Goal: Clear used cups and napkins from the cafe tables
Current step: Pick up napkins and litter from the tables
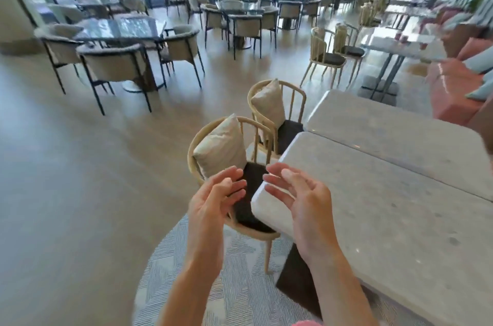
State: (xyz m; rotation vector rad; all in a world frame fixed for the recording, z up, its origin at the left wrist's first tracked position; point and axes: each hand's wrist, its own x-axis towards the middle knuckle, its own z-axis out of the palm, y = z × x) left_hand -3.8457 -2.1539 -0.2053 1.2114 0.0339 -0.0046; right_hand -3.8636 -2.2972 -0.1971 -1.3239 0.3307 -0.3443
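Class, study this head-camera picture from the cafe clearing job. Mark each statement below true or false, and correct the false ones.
1. Both hands are empty. True: the left hand and the right hand hold nothing, fingers relaxed.
2. The near marble table carries a stack of used cups. False: no cups or napkins show on the part in view.
3. Small red cups stand on a far table at the right. True, though they are blurry.
4. The nearest wooden chair holds a cushion. True: a pale cushion leans against its back.
5. The right hand grips a napkin. False: it holds nothing.
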